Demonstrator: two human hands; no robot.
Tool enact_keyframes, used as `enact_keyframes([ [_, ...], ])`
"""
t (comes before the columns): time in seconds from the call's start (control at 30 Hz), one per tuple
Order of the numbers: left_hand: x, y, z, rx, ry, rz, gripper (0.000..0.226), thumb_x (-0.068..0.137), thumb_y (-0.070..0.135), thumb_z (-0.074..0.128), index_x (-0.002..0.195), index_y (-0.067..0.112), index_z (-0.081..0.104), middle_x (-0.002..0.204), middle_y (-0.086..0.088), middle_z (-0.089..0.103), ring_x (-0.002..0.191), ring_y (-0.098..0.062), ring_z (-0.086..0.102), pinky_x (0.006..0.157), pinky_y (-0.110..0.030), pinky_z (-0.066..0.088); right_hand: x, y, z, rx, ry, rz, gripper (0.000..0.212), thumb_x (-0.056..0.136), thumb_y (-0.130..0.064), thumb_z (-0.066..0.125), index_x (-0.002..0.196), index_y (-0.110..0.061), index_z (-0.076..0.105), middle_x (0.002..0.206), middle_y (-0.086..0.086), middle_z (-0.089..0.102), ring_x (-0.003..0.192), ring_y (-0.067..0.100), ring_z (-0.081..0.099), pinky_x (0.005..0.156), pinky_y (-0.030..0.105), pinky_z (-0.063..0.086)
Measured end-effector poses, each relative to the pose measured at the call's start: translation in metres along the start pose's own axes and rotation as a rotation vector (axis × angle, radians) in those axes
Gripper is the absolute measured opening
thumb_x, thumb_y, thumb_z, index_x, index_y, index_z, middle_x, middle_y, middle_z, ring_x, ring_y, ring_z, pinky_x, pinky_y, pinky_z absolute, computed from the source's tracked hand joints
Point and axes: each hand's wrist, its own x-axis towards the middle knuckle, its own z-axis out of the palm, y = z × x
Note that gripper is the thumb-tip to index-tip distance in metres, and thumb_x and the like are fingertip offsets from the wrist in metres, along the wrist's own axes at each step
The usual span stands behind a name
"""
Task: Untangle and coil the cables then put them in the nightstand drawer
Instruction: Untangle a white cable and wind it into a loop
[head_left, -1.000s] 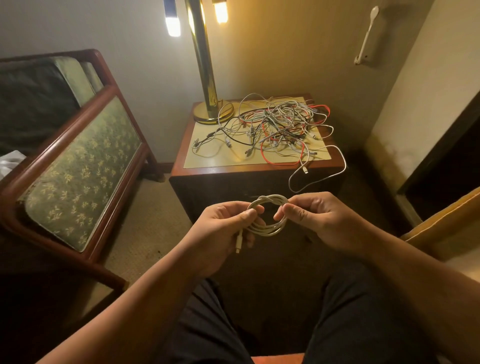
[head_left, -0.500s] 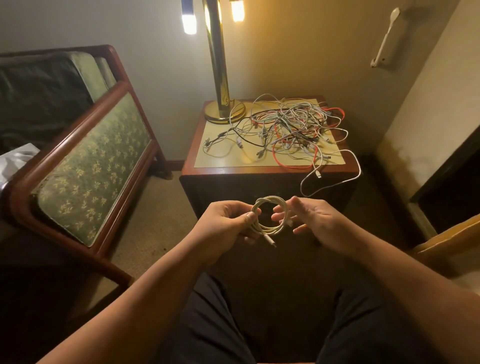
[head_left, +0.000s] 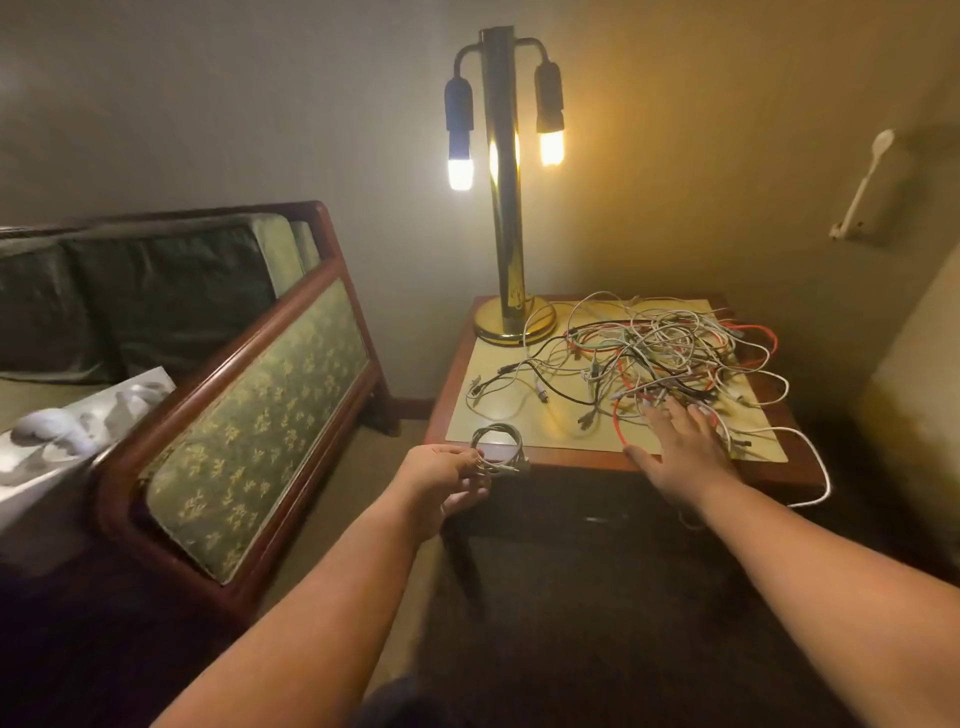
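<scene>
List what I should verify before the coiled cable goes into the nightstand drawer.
1. Coil secured: the left hand pinches the coiled white cable by its near side: ok.
2. Coil tidy: the loops lie bunched together; whether the ends are tucked in: cannot tell.
3. Way in open: the nightstand front is dark and shows nothing pulled out: not ok.
4. Right hand free to pull: open, flat over the near edge of the cable tangle, holding nothing: ok.
5. Snags: a loose white cable hangs off the nightstand's front right edge: not ok.
</scene>
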Motion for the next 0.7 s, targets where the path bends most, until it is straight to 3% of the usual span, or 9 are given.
enact_keyframes([
  [0.17, 0.053, 0.017, 0.002, 0.1, 0.125, -0.013, 0.017, 0.103, 0.001, 0.051, 0.108, -0.004, 0.067, 0.093, -0.018, 0.066, 0.072, -0.022, 0.065, 0.049, -0.026, 0.058, 0.031, 0.004, 0.014, -0.17, -0.06, -0.002, 0.074, 0.098, -0.07, 0.026, 0.16, -0.038, 0.001, 0.17, 0.005, -0.005, 0.156, 0.029, -0.001, 0.126, 0.049, 0.003],
  [0.27, 0.087, 0.023, 0.003, 0.237, 0.179, 0.01, 0.017, 0.101, 0.0, 0.054, 0.109, -0.004, 0.068, 0.093, -0.014, 0.067, 0.075, -0.024, 0.066, 0.048, -0.026, 0.055, 0.036, 0.004, 0.021, -0.212, -0.026, -0.011, 0.073, 0.096, -0.072, 0.016, 0.159, -0.041, -0.006, 0.17, 0.006, -0.009, 0.156, 0.028, -0.001, 0.125, 0.048, 0.0],
  [0.37, 0.113, 0.026, 0.001, 0.461, 0.23, 0.067, 0.019, 0.101, 0.009, 0.057, 0.094, 0.007, 0.075, 0.089, -0.008, 0.07, 0.07, -0.016, 0.064, 0.044, -0.021, 0.047, 0.038, 0.005, 0.024, -0.259, -0.001, -0.009, 0.075, 0.094, -0.073, 0.01, 0.158, -0.04, -0.01, 0.17, 0.007, -0.008, 0.156, 0.028, 0.0, 0.125, 0.048, 0.0],
  [0.4, 0.121, 0.027, 0.0, 0.538, 0.238, 0.086, 0.021, 0.101, 0.013, 0.058, 0.091, 0.01, 0.075, 0.089, -0.006, 0.07, 0.073, -0.015, 0.065, 0.046, -0.022, 0.049, 0.038, 0.005, 0.025, -0.261, 0.005, -0.008, 0.075, 0.094, -0.074, 0.009, 0.158, -0.04, -0.012, 0.17, 0.007, -0.008, 0.156, 0.028, 0.0, 0.125, 0.048, 0.001],
  [0.5, 0.143, 0.028, -0.003, 0.728, 0.244, 0.133, 0.024, 0.1, 0.021, 0.059, 0.087, 0.014, 0.077, 0.093, -0.005, 0.074, 0.089, -0.021, 0.071, 0.071, -0.033, 0.06, 0.039, 0.003, 0.025, -0.266, 0.018, -0.009, 0.076, 0.092, -0.074, 0.006, 0.158, -0.04, -0.011, 0.17, 0.007, 0.002, 0.156, 0.027, 0.004, 0.125, 0.048, 0.002],
  [0.6, 0.154, 0.033, -0.001, 0.923, 0.214, 0.184, 0.023, 0.099, 0.025, 0.057, 0.092, 0.018, 0.077, 0.097, -0.001, 0.073, 0.088, -0.015, 0.066, 0.072, -0.029, 0.053, 0.039, 0.003, 0.025, -0.266, 0.013, -0.008, 0.077, 0.092, -0.074, 0.008, 0.159, -0.039, -0.009, 0.169, 0.008, 0.008, 0.156, 0.028, 0.007, 0.124, 0.048, 0.003],
  [0.7, 0.157, 0.039, 0.005, 1.09, 0.243, 0.279, 0.023, 0.099, 0.028, 0.057, 0.112, 0.016, 0.072, 0.113, -0.002, 0.068, 0.093, -0.015, 0.062, 0.076, -0.029, 0.05, 0.039, 0.003, 0.025, -0.263, 0.02, -0.008, 0.079, 0.088, -0.075, 0.005, 0.158, -0.04, -0.007, 0.169, 0.008, 0.012, 0.156, 0.028, 0.009, 0.124, 0.049, 0.005],
])
